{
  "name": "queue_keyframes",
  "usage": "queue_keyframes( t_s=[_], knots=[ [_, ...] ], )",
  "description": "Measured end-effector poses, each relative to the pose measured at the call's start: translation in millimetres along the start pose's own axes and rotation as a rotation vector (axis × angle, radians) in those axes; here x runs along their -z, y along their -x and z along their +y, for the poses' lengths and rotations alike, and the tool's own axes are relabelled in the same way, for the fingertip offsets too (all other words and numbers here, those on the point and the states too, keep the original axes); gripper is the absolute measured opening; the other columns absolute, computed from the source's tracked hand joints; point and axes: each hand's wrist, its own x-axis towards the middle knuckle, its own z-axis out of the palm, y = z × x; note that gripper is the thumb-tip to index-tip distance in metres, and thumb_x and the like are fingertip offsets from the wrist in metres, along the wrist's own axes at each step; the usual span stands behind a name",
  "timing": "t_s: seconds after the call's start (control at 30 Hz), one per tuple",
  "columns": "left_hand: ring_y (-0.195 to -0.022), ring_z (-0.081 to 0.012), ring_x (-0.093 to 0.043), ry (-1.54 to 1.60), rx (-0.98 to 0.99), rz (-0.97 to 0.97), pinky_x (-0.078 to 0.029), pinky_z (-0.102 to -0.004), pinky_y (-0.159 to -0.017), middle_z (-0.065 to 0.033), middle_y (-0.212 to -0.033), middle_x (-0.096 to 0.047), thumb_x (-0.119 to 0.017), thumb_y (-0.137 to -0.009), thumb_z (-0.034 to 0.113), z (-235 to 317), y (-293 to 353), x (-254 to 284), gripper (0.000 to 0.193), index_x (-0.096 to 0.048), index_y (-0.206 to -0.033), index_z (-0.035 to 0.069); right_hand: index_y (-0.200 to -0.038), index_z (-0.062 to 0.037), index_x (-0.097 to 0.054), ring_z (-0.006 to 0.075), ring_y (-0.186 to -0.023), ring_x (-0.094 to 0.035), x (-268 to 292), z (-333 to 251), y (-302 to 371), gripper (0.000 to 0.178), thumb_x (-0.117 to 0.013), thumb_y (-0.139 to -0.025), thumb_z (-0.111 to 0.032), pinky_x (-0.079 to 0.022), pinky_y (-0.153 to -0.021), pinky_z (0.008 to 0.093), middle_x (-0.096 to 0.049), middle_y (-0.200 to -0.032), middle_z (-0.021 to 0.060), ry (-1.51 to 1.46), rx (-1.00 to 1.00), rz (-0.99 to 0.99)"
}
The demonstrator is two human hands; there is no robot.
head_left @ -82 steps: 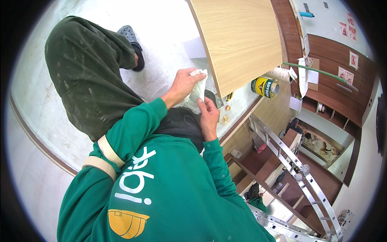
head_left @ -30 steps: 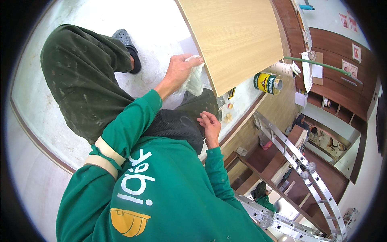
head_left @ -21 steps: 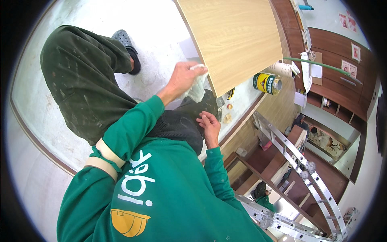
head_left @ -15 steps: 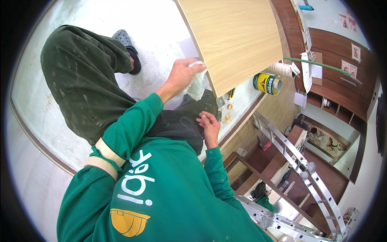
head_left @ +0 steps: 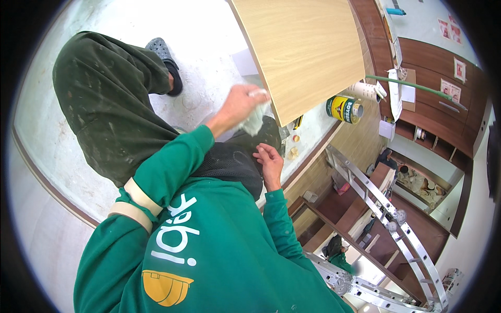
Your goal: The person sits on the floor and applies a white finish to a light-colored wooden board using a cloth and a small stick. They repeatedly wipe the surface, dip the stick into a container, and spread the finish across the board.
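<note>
White cloth, soft and crumpled, sits at the near edge of the pale wood-grain panel (head_left: 308,52), and from my remote seat I read the step in hand as working that edge with it. The left hand (head_left: 237,104) has the cloth (head_left: 254,121) clamped between thumb and fingers, its loose end hanging below; the hand is slightly blurred, so I can't tell whether cloth or thumb actually presses on the wood. To do this well, I'd fold the trailing part into a firm pad, press evenly and follow the edge in long strokes, so that no slack snags at the corner. The right hand (head_left: 270,164) rests near the lap, well apart from the cloth, fingers loosely bent and nothing I can make out in its grasp; I'd judge it free to steady the panel. Just past the panel's lower corner I see a small round cap (head_left: 296,139) on the pale floor (head_left: 209,62), with a yellow and green can (head_left: 344,109) farther right. Beyond them stands a metal ladder (head_left: 360,182), well clear of either hand.
</note>
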Motion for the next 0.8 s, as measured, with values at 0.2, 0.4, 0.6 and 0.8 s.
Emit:
queue_keyframes(
  t_s=[0.2,0.4,0.6,0.8],
  knots=[
    [-0.060,-0.0091,-0.056,-0.095,0.035,-0.046,-0.043,-0.0272,-0.054,-0.0027,-0.066,-0.064,-0.071,-0.085,0.018,-20,19,-3,0.021,-0.074,-0.082,-0.002,-0.118,0.0009,-0.067,0.0160,-0.084,-0.071,3,4,3,0.028,-0.067,-0.096,-0.017,-0.051,-0.072,0.0260,-0.073,-0.103,0.0081,-0.015,-0.004,0.022],
    [-0.060,-0.0092,-0.058,0.132,-0.059,0.090,-0.045,-0.0257,-0.055,-0.0025,-0.068,-0.065,-0.068,-0.085,0.012,-10,2,11,0.015,-0.073,-0.082,-0.002,-0.118,0.0013,-0.067,0.0161,-0.084,-0.071,1,7,0,0.029,-0.068,-0.095,-0.016,-0.051,-0.072,0.0256,-0.072,-0.105,0.0083,0.006,-0.007,0.000],
    [-0.064,-0.0103,-0.062,0.126,-0.028,0.046,-0.049,-0.0263,-0.058,-0.0044,-0.076,-0.069,-0.073,-0.087,0.014,-9,-5,-1,0.017,-0.073,-0.093,-0.002,-0.117,0.0011,-0.067,0.0156,-0.085,-0.071,2,2,0,0.027,-0.068,-0.095,-0.015,-0.050,-0.073,0.0251,-0.072,-0.104,0.0078,0.028,-0.021,-0.011],
    [-0.065,-0.0114,-0.063,0.234,-0.069,0.125,-0.049,-0.0274,-0.058,-0.0060,-0.076,-0.069,-0.073,-0.088,0.017,8,-21,17,0.021,-0.072,-0.094,-0.004,-0.117,0.0008,-0.067,0.0153,-0.085,-0.071,1,1,2,0.027,-0.068,-0.095,-0.016,-0.050,-0.073,0.0253,-0.072,-0.104,0.0074,0.028,-0.009,-0.011]
  ],
)
